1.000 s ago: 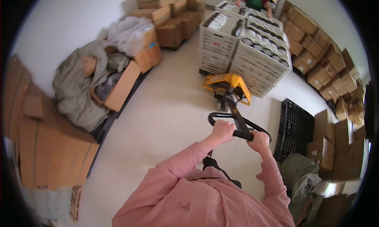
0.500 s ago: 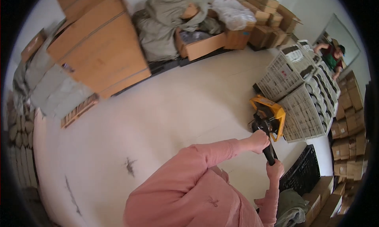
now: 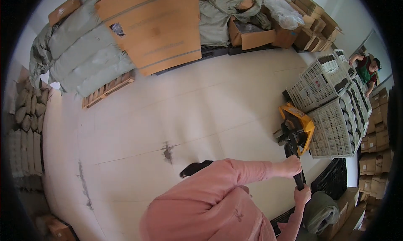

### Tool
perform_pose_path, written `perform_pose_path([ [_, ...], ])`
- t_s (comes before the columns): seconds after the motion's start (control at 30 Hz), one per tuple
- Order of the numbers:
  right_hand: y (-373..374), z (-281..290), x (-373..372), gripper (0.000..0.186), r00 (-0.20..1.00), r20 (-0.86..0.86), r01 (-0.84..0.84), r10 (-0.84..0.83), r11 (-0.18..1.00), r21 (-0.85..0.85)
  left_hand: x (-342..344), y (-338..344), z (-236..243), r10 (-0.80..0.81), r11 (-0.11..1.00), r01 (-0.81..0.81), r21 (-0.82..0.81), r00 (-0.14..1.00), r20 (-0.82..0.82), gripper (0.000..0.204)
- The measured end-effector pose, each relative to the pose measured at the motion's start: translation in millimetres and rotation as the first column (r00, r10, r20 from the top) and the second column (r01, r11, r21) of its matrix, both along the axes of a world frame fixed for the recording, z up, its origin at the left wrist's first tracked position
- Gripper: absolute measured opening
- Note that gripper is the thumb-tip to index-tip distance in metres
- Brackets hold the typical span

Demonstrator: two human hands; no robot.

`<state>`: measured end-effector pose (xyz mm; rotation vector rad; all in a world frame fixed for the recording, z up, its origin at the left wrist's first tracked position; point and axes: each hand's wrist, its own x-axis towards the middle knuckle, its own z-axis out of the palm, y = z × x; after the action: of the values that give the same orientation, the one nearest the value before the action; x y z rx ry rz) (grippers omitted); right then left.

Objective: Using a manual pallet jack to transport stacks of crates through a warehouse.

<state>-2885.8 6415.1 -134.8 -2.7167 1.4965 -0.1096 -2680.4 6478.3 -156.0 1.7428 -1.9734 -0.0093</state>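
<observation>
Pale floor (image 3: 218, 98) fills much of my head view. From far away, I see my left hand (image 3: 292, 166) and right hand (image 3: 302, 195) curled around the black handle (image 3: 299, 182), probably for a firm grip. At right, its yellow pallet truck (image 3: 305, 122) meets white crates (image 3: 331, 134) with round things (image 3: 347, 111) inside. One brown box (image 3: 257, 40) holds plastic (image 3: 247, 28).

Over the last second the view has swung left, so the yellow pallet jack (image 3: 310, 125) and white crates (image 3: 329, 136) have slid to the right side. The handle (image 3: 298, 181), earlier an open loop, now appears edge-on, the left hand (image 3: 291, 166) and right hand (image 3: 302, 195) lower and further right. A black shoe (image 3: 194, 169), out of sight half a second ago, shows beside the pink sleeve (image 3: 252, 170).
</observation>
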Motion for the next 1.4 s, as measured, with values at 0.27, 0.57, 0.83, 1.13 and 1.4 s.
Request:
perform_pose_path([
  [0.27,305.9,-31.0,58.4,0.024,0.99,0.085,0.124,-0.112,0.981,-0.151,63.9,280.7,-18.2,-0.012,0.996,0.021,-0.081,0.994,0.107,0.007],
  [0.57,758.0,-39.1,62.5,0.026,0.991,0.003,0.134,-0.134,0.991,-0.026,71.6,730.2,-24.7,-0.058,0.997,0.052,0.049,0.988,0.145,0.011],
  [0.83,1089.8,-28.4,-32.2,0.023,0.991,0.017,0.13,-0.13,0.99,-0.058,-34.1,1059.6,-33.6,-0.035,0.999,0.032,0.026,0.995,0.092,0.01],
  [1.13,1436.0,-80.7,-64.4,0.024,0.99,0.0,0.139,-0.139,0.988,-0.068,-57.8,1411.2,-76.9,-0.075,0.997,0.074,0.022,0.995,0.072,0.007],
  [1.4,1880.4,-73.5,98.9,0.023,0.965,0.035,0.263,-0.261,0.962,-0.079,101.3,1819.5,-71.6,-0.164,0.986,0.167,-0.018,0.98,0.111,0.007],
])
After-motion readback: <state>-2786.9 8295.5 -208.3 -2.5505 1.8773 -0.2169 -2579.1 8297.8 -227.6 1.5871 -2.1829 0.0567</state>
